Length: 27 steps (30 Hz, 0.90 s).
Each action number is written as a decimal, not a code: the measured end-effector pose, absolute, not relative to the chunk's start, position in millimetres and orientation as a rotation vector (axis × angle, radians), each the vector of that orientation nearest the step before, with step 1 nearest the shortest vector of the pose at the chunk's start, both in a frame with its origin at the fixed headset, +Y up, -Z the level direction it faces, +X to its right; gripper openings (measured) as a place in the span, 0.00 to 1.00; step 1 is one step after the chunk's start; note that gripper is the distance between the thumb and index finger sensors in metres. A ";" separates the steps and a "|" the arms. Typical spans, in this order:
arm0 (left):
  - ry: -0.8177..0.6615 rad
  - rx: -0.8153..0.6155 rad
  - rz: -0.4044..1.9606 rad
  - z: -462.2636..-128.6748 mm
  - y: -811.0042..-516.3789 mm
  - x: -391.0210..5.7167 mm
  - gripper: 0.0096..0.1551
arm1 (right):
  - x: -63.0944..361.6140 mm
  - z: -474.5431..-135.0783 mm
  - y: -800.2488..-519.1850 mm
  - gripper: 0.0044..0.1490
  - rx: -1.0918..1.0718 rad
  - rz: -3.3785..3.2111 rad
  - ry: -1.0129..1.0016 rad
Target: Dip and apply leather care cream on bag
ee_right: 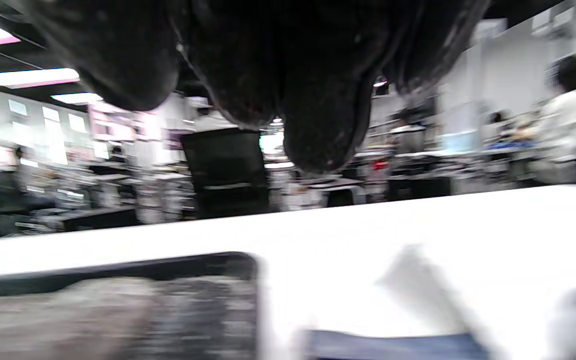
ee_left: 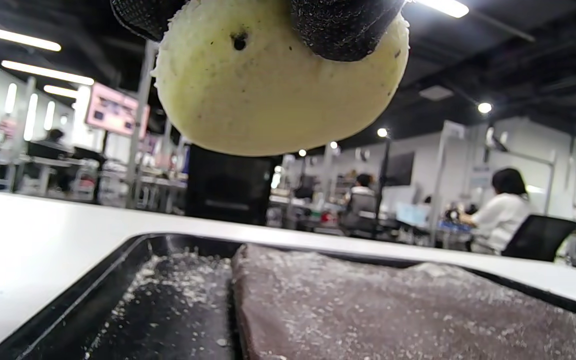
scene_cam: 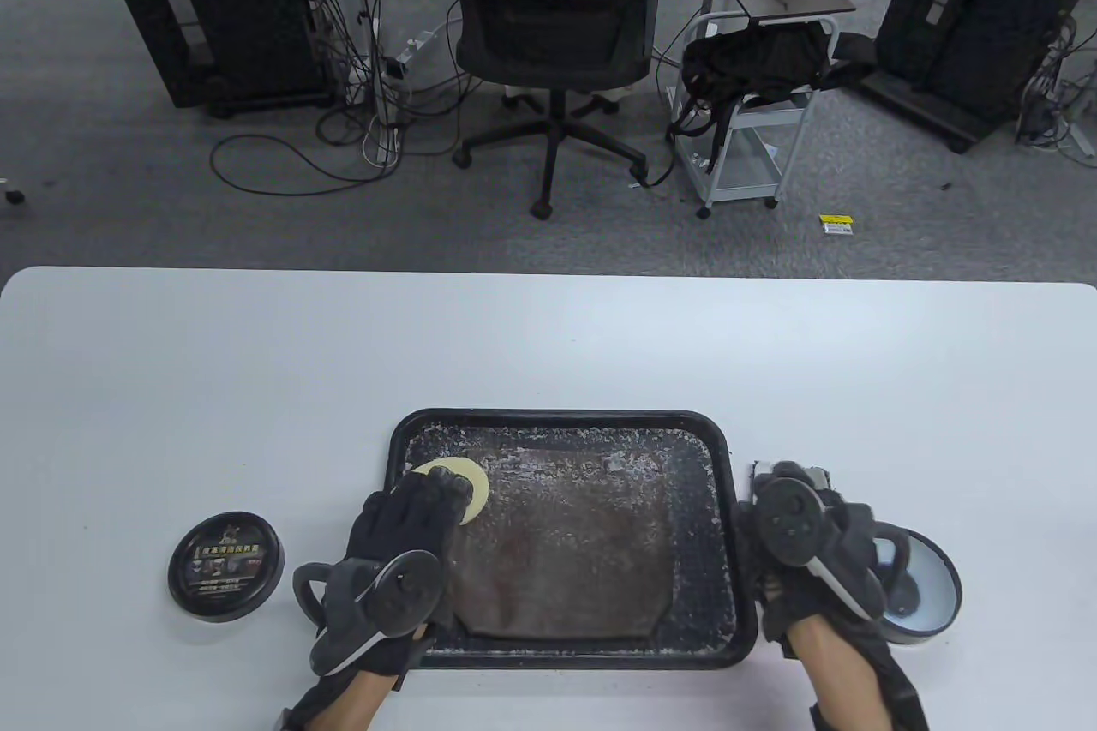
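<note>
A flat brown leather bag (scene_cam: 574, 551) flecked with white lies in a black tray (scene_cam: 557, 420) near the table's front edge. My left hand (scene_cam: 428, 500) grips a round pale-yellow sponge pad (scene_cam: 470, 484) over the bag's far left corner. In the left wrist view the sponge pad (ee_left: 278, 85) hangs a little above the bag (ee_left: 393, 320), pinched by gloved fingertips (ee_left: 343, 25). My right hand (scene_cam: 801, 508) hovers just right of the tray, its fingers (ee_right: 318, 125) loosely curled with nothing in them. The open cream tin (scene_cam: 930, 585) sits right beside it.
The tin's black labelled lid (scene_cam: 225, 566) lies on the table left of the tray. A small dark, white-edged object (scene_cam: 818, 474) lies partly hidden under my right fingertips. An office chair (scene_cam: 548, 20) and a cart (scene_cam: 754, 105) stand beyond the table's far edge.
</note>
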State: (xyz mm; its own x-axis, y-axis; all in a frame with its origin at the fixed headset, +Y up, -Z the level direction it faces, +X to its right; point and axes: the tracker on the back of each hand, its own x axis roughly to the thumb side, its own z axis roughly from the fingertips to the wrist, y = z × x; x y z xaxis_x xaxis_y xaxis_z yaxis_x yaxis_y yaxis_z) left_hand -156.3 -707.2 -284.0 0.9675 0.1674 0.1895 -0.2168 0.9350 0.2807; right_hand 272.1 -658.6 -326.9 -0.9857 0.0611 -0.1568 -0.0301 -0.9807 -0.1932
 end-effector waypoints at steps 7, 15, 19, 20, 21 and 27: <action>-0.176 0.297 0.177 -284.2 -709.7 -151.4 0.28 | 378.9 -324.3 -708.4 0.43 -0.938 3.073 0.091; -0.161 0.281 0.174 -283.4 -712.3 -153.9 0.28 | 428.2 -312.4 -741.5 0.41 -1.137 2.788 0.264; -0.152 0.272 0.176 -284.2 -713.7 -156.2 0.28 | 435.4 -308.9 -746.4 0.37 -1.128 2.702 0.198; -0.148 0.269 0.179 -284.4 -713.9 -156.7 0.28 | 435.6 -308.7 -746.3 0.36 -1.128 2.702 0.197; -0.147 0.268 0.180 -284.5 -713.9 -156.9 0.27 | 435.4 -308.4 -745.7 0.36 -1.125 2.707 0.179; -0.141 0.268 0.182 -284.0 -713.6 -157.8 0.28 | 438.2 -301.4 -729.4 0.35 -1.037 2.544 -0.098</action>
State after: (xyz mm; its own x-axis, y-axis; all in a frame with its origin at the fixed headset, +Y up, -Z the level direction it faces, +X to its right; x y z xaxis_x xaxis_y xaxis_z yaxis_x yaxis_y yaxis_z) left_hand -157.8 -713.6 -284.0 0.9737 0.1595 0.1627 -0.1970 0.9481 0.2498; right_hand 438.2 -729.4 -301.4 -0.6503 0.3797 -0.6580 -0.3279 -0.9216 -0.2078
